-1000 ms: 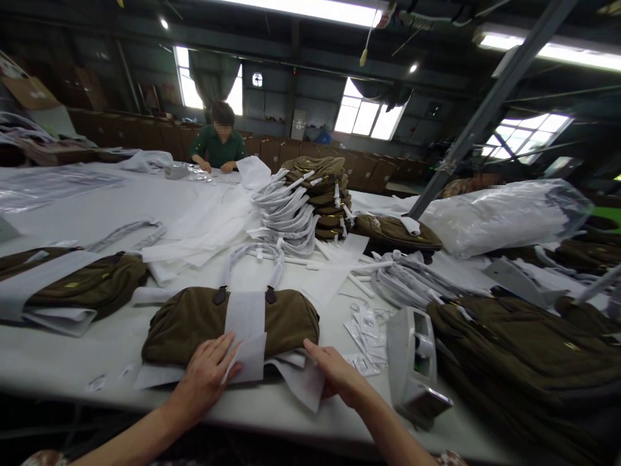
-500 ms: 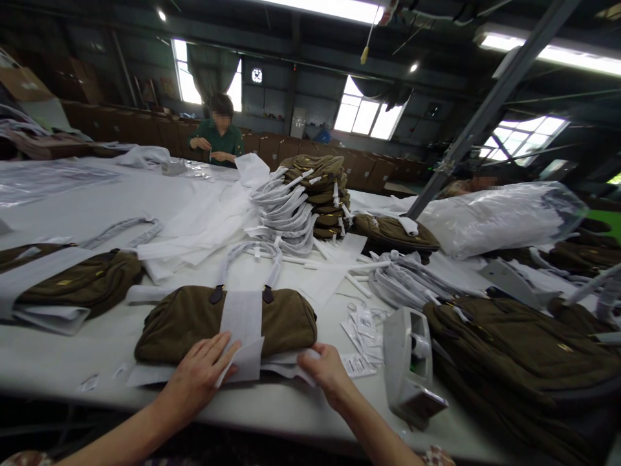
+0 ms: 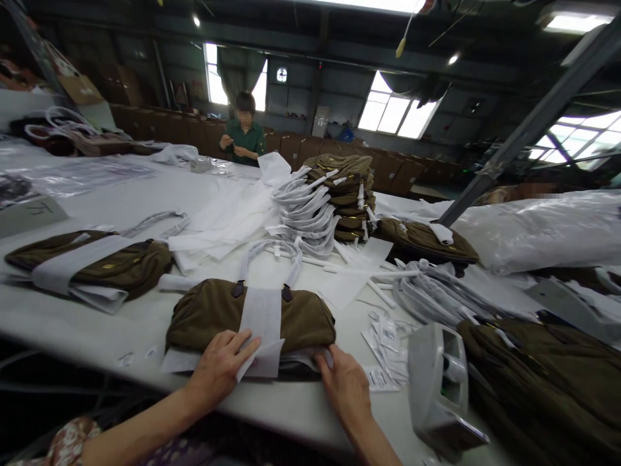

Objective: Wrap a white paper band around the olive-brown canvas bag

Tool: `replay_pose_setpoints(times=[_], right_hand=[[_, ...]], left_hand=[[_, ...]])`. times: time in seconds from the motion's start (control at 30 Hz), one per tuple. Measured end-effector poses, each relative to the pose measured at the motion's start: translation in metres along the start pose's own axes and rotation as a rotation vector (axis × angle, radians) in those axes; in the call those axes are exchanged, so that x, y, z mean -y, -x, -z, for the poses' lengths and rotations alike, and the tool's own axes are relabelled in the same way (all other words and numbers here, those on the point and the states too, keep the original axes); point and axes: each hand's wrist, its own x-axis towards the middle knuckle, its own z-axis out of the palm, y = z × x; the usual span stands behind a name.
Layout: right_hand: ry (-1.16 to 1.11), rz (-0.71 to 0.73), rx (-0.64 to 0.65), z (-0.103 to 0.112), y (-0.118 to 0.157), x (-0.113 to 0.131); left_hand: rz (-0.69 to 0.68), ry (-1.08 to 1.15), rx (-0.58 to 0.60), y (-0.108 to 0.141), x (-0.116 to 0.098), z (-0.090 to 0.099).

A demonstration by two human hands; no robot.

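An olive-brown handbag (image 3: 204, 310) lies on the white table before me, its wrapped handles (image 3: 272, 249) pointing away. A white paper strip (image 3: 261, 307) runs across its middle, with a loose end at the front. My left hand (image 3: 223, 362) lies on that strip at the bag's near edge, fingers stretched out. At the bag's lower right corner, my right hand (image 3: 344, 378) pinches white tissue paper (image 3: 305, 356) that sticks out beneath the bag. The right fingertips are partly hidden under the bag's edge.
A label dispenser-like grey device (image 3: 439, 388) and white packets (image 3: 388, 343) are at right. Olive bags (image 3: 548, 382) lie beyond it, with a bag stack (image 3: 347, 194) at the back. Another strip-wrapped bag (image 3: 130, 265) sits left. A co-worker (image 3: 245, 136) is across the table.
The camera view has turned slightly left, so things appear further right. My right hand has moved in against the bag's corner, pushing the tissue paper under it. My left hand stays on the strip.
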Motion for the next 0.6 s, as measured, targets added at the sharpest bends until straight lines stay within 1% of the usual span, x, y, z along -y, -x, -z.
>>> replay_pose_setpoints(times=[0.07, 0.1, 0.13, 0.17, 0.2, 0.23, 0.3, 0.37, 0.4, 0.43, 0.5, 0.53, 0.6], right_hand=[[0.029, 0.102, -0.154, 0.015, 0.0, 0.001], [-0.022, 0.176, -0.228, 0.021, -0.001, 0.004], [-0.111, 0.258, -0.268, 0.025, -0.003, 0.009], [-0.221, 0.335, -0.262, 0.028, -0.006, 0.016], [-0.334, 0.394, -0.212, 0.028, -0.01, 0.025], [-0.436, 0.422, -0.13, 0.026, -0.015, 0.035], [-0.577, 0.382, 0.063, 0.017, -0.027, 0.056], [-0.614, 0.34, 0.209, 0.008, -0.038, 0.071], [-0.61, 0.352, 0.25, 0.004, -0.042, 0.076], [-0.597, 0.384, 0.267, 0.001, -0.045, 0.078], [-0.553, 0.452, 0.253, -0.004, -0.047, 0.079], [-0.528, 0.457, 0.24, -0.006, -0.046, 0.078], [-0.471, 0.399, 0.214, -0.011, -0.043, 0.075]], left_hand=[[0.043, 0.025, 0.014, -0.003, -0.003, 0.004], [0.061, 0.039, 0.022, -0.004, -0.004, 0.006], [0.075, 0.054, 0.031, -0.005, -0.005, 0.007], [0.085, 0.068, 0.038, -0.006, -0.005, 0.009], [0.09, 0.081, 0.045, -0.007, -0.005, 0.01], [0.093, 0.091, 0.048, -0.007, -0.006, 0.012], [0.106, 0.108, 0.044, -0.009, -0.007, 0.014], [0.134, 0.13, 0.031, -0.009, -0.008, 0.016], [0.147, 0.143, 0.026, -0.009, -0.008, 0.017], [0.157, 0.157, 0.021, -0.009, -0.009, 0.017], [0.172, 0.182, 0.017, -0.01, -0.009, 0.018], [0.177, 0.192, 0.017, -0.011, -0.01, 0.019], [0.183, 0.22, 0.026, -0.012, -0.009, 0.019]])
